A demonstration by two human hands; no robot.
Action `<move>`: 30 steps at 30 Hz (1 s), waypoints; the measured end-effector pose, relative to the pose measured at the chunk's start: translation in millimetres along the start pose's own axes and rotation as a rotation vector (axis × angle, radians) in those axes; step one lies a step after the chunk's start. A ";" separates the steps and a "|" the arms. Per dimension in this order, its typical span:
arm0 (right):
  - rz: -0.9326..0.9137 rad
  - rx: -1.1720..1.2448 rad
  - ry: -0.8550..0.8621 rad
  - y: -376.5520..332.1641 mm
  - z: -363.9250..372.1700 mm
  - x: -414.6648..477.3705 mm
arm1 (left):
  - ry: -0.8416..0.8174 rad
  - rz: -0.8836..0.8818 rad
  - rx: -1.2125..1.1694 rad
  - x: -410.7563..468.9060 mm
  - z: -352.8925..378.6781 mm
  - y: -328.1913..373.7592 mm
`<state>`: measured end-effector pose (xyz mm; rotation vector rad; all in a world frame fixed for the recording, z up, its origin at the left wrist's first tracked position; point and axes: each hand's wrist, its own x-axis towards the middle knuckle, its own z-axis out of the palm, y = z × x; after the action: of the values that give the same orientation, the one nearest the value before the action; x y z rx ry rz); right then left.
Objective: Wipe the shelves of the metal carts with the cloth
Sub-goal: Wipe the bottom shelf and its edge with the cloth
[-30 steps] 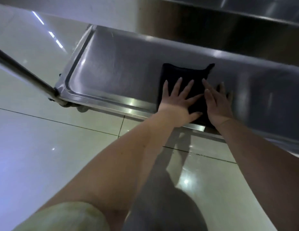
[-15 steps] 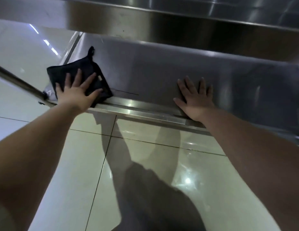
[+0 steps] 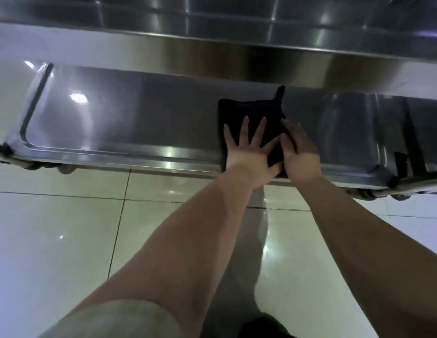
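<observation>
A black folded cloth (image 3: 251,111) with a small loop at its far right corner lies flat on the lower shelf (image 3: 139,113) of a stainless steel cart. My left hand (image 3: 249,152) presses on the cloth with spread, straight fingers. Beside it, my right hand (image 3: 298,150) rests flat on the cloth's right edge, its fingers partly over the fabric. Both wrists cross the shelf's raised front rim (image 3: 129,159).
An upper steel shelf (image 3: 237,52) overhangs the lower one close above the hands. Cart posts and casters sit at the left corner (image 3: 7,152) and right corner (image 3: 395,184). Glossy pale floor tiles (image 3: 66,240) spread below.
My left hand slid the cloth from the shelf's left end back toward the middle right. My right hand, which rested on bare steel, now lies on the cloth's right edge.
</observation>
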<state>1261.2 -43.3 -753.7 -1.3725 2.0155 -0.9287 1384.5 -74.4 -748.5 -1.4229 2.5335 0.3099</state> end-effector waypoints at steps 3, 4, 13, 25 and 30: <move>0.105 0.150 0.060 16.3 -18.3 5.2 | -0.023 0.036 -0.025 4.2 0.8 40.3; 0.117 0.183 0.067 21.8 -21.7 4.2 | 0.000 0.054 -0.034 4.0 1.0 37.7; -0.228 -0.651 -0.307 46.9 -55.2 -7.6 | 0.011 -0.197 -0.006 -47.5 1.8 -158.4; 0.222 0.255 0.150 49.1 -95.5 -25.4 | 0.010 0.170 0.038 19.6 -5.5 46.1; 0.155 0.171 0.189 63.6 -136.6 -34.4 | -0.119 0.274 0.158 41.9 -9.2 183.0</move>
<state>1135.4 38.2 -716.3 -1.0550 2.0908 -1.1667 1205.5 -17.8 -738.1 -0.9729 2.5884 0.2247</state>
